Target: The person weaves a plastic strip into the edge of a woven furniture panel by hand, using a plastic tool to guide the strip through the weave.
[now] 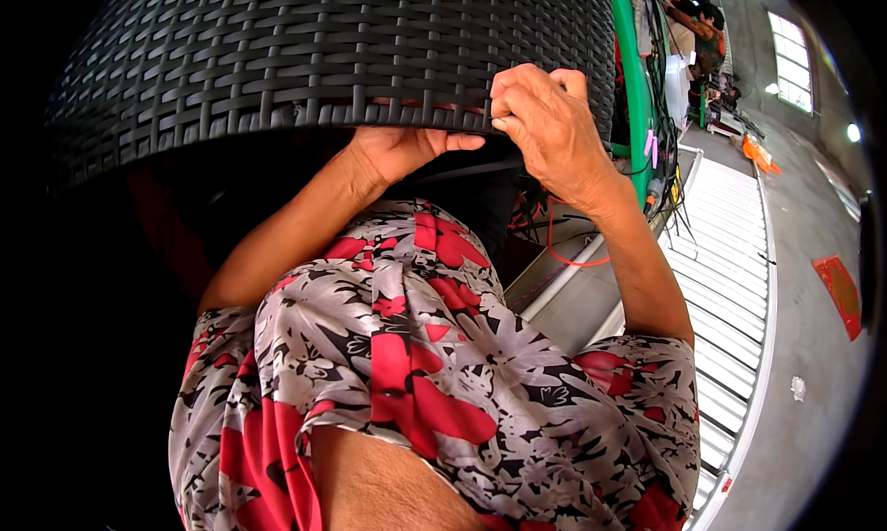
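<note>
A dark grey wicker panel (342, 46) of flat woven plastic strips curves across the top, its thick wrapped edge toward me. My left hand (395, 150) reaches up under that edge; its thumb lies straight along the underside, while the other fingers are hidden behind the weave, with a little skin showing through the gaps. My right hand (552, 129) is closed at the panel's edge, right of the left thumb. Thumb and forefinger pinch together against the weave there. The exact strip between them is too small to make out.
Beside the panel stands a green frame (636, 88) hung with black cables (658, 97). An orange cord (568, 261) loops below my right forearm. White slatted racking (716, 282) lies on the right over grey floor (804, 346). Another person (707, 42) is in the far right background.
</note>
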A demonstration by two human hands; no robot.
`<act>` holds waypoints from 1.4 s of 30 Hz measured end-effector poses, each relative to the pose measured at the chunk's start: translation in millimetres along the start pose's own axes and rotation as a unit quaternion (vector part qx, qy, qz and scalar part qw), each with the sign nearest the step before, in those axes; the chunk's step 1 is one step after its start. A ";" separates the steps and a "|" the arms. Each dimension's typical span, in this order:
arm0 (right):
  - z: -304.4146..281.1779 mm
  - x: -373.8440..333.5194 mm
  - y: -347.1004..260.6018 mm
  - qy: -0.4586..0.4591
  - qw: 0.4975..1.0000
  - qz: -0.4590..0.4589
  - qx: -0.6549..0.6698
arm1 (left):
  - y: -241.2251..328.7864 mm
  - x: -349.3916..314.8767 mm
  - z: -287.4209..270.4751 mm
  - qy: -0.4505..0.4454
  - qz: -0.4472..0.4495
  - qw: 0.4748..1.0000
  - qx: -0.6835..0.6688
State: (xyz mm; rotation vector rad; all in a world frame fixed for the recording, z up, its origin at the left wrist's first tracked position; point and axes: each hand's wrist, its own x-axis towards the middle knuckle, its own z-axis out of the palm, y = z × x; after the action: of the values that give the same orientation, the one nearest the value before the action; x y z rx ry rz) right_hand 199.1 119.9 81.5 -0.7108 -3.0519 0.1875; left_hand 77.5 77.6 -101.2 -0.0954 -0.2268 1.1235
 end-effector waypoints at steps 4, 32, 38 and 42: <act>5.4 7.5 -17.6 0.064 0.989 0.027 0.127 | 3.5 -9.9 8.3 -0.002 0.015 0.997 -0.071; -22.2 24.4 -25.4 -0.108 0.918 0.323 0.203 | 1.4 -13.8 4.3 -0.081 0.075 0.993 -0.035; -6.1 25.7 -3.3 0.111 0.971 0.075 0.197 | 2.9 -14.0 12.1 -0.032 0.035 0.999 -0.017; 8.9 28.0 -15.3 0.099 0.882 0.181 0.425 | 2.0 -13.1 16.5 -0.024 0.048 0.999 -0.007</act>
State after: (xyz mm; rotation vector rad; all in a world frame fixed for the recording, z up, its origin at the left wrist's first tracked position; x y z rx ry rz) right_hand 167.0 117.6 73.8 -1.0751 -2.2302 1.2501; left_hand 66.5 66.0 -87.2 -0.0919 -0.2758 1.2208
